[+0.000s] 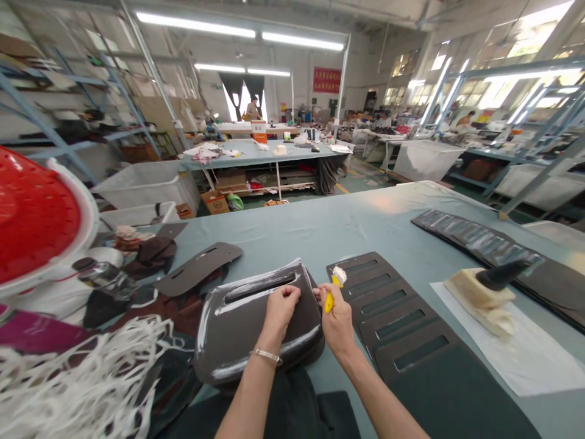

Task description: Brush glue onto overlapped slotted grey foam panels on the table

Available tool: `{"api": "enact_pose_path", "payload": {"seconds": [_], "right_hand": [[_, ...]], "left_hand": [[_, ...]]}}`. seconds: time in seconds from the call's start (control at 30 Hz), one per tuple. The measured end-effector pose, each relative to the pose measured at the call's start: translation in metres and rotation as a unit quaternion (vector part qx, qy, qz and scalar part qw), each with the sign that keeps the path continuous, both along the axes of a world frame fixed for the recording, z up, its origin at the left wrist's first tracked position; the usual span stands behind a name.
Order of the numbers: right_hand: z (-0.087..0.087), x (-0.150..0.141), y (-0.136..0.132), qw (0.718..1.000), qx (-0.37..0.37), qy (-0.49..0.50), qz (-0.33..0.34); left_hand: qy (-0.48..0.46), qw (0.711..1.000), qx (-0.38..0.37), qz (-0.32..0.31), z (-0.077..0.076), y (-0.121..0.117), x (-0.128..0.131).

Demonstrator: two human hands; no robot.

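My left hand [280, 310] rests over a dark padded panel [247, 326], its fingertips pinched together; what they hold, if anything, is hidden. The panel is rounded at the corners, with a long slot and white paste smeared along its edges. At its right edge is my right hand [337, 317], closed around a yellow-handled brush [329, 301]. White paste covers the brush's upturned tip. Right of that hand lies a stack of dark slotted pieces [388, 286], and a dark one-slot piece [198, 268] lies behind the panel on the left.
A cream block with a black handle [479, 292] sits on a white sheet [539, 360] at right. Behind it are paste-streaked dark strips [484, 244]. White cords [100, 378], a purple box [36, 329] and a red perforated dish [36, 213] crowd the left. A person stands far back.
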State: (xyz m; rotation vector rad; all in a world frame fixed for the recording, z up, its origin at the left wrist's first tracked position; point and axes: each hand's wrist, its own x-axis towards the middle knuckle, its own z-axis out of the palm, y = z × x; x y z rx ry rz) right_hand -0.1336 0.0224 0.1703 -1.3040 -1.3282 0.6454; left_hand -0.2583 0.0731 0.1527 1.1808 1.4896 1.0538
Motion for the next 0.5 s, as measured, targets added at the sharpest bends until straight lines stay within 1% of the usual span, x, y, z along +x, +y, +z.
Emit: {"api": "enact_pose_path", "payload": {"seconds": [0.1,0.23,0.33,0.4,0.43,0.5], "right_hand": [[-0.001,0.002,-0.003,1.000,0.010,-0.008,0.012],[-0.002,0.004,-0.007,0.999,0.018,-0.021,0.022],[-0.005,0.007,-0.007,0.998,0.038,-0.043,-0.008],[-0.011,0.011,-0.006,0.996,0.056,-0.068,-0.025],[-0.015,0.012,-0.005,0.995,0.057,-0.079,-0.020],[-0.026,0.016,-0.003,0.995,0.037,-0.090,0.019]], "left_hand": [[-0.039,0.999,-0.006,0.005,0.004,-0.004,0.002],[-0.050,0.999,-0.009,0.017,0.012,-0.005,0.010],[-0.068,0.998,-0.011,0.016,0.014,-0.005,0.010],[-0.089,0.996,-0.012,0.017,0.015,-0.007,0.006],[-0.100,0.995,-0.011,0.018,0.016,-0.009,0.004],[-0.123,0.992,-0.008,0.024,0.025,-0.017,-0.004]]}}
